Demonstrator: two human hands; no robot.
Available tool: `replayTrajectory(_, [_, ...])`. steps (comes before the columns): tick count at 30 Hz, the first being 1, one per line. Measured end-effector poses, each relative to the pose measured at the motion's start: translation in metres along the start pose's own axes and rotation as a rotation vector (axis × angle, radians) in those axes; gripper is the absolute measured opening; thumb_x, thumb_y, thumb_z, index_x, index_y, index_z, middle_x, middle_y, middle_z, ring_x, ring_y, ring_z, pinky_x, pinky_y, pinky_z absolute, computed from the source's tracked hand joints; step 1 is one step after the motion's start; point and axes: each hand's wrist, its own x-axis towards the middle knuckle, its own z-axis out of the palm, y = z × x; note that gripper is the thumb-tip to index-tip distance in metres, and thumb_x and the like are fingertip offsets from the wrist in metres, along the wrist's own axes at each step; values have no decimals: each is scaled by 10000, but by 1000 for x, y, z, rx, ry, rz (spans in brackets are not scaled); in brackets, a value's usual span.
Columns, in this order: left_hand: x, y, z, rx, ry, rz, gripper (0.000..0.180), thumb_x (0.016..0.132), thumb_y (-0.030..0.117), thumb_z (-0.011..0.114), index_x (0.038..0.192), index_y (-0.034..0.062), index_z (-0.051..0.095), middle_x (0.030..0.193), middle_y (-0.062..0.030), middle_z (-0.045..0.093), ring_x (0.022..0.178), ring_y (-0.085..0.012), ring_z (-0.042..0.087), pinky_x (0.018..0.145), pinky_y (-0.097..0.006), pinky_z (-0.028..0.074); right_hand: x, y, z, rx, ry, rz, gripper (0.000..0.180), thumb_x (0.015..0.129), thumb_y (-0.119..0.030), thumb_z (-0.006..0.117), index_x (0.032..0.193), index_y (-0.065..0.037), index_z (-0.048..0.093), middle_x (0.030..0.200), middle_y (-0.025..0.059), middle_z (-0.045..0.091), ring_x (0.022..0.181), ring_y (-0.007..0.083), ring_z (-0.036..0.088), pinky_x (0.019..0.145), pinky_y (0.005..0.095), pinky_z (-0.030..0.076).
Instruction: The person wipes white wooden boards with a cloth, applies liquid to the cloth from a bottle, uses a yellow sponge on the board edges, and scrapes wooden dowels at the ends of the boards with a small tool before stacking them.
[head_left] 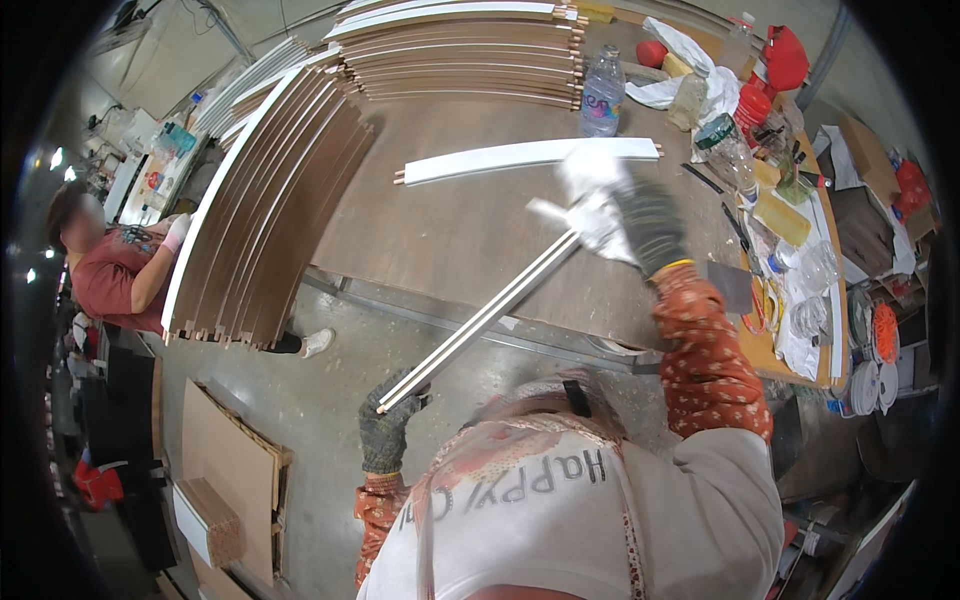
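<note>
Presently both hands' grips clasp the slat's ends.

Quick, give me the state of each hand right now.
Left hand: closed on the near end of the long white strip.
Right hand: gripping the strip's far end; blurred, the fingers unclear.

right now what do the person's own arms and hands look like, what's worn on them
Both hands wear dark grey knit work gloves: the left hand and the right hand, whose cuff has a yellow edge. Both sleeves are orange-red with a small pale flower print.
</note>
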Motion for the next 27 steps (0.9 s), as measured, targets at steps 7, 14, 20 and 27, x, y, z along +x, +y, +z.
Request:
replayTrajectory(7, [3,22,13,55,159,0,387,824,132,677,1137,-70,574,917,-193,667,760,-307,687,683,-382,582,-58,-44,-36,-241,498,-191,729,848,-450,586,1458,-175,296,1368,214,406,1250,351,422,1081,506,267])
replayTrajectory(14, [-22,118,23,270,131,390,437,792,106,730,1156,-85,581,962,-212,668,747,-273,672,627,-368,566,-31,-61,-10,-211,-24,-432,850,773,-474,644,1481,-193,264,1487,210,268,1376,377,261,1137,535,114])
replayTrajectory(20, [-51,167,38,279,405,479,367,821,151,665,1084,-94,595,795,-159,645,448,-230,586,418,-335,491,-27,-46,-28,4,57,-528,1003,688,-511,721,1479,-127,239,1465,184,301,1344,394,292,1121,511,185])
replayTrajectory(27, [-106,153,13,553,713,891,468,799,178,710,1156,-85,557,1165,-230,595,1036,-273,596,835,-365,521,-25,-131,22,375,168,-1012,755,711,-180,661,1413,-165,384,1329,195,466,1102,378,504,882,525,399])
